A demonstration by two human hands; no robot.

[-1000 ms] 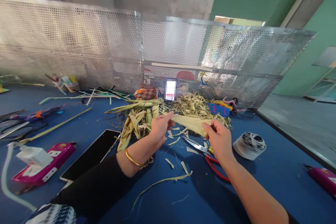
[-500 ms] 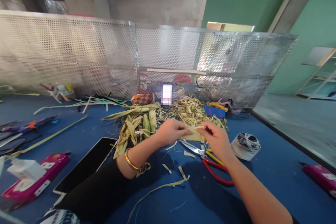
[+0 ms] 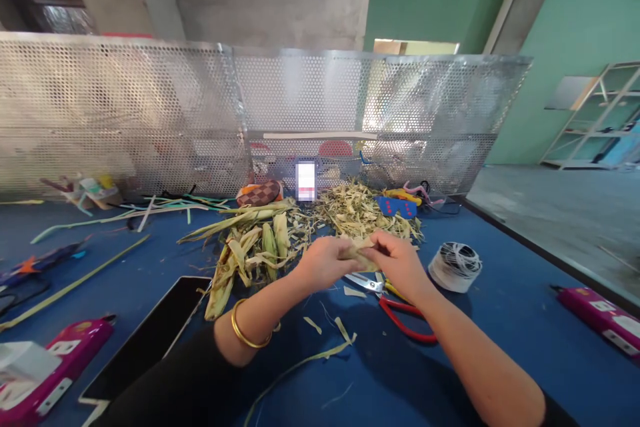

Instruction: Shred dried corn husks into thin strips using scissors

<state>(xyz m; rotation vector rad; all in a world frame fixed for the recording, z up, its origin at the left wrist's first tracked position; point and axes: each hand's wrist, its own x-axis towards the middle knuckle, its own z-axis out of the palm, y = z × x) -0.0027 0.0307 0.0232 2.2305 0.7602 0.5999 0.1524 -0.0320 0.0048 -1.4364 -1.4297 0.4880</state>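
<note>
A pale piece of corn husk (image 3: 361, 257) is pinched between both hands, above the table. My left hand (image 3: 324, 261), with a gold bangle on its wrist, is closed on the husk's left side. Fingers and thumb of my right hand (image 3: 395, 261) grip the right side. Just below lie scissors (image 3: 407, 327) with red and yellow handles, blades pointing left and partly covered by the hands. Behind my left hand is a heap of larger dried husks (image 3: 250, 247). Shredded husk (image 3: 350, 210) is piled beyond both hands.
A spool of white string (image 3: 455, 267) stands to the right. Left are a black tablet-like panel (image 3: 150, 333) and a magenta power strip (image 3: 70, 360); another power strip (image 3: 600, 313) sits far right. Perforated metal screens (image 3: 310, 93) close off the back. Husk scraps (image 3: 313, 325) lie in front.
The view has turned a little, shifting most things left. Both hands still hold the husk; it looks more folded and bunched between my fingers, and the hands are slightly closer together.
</note>
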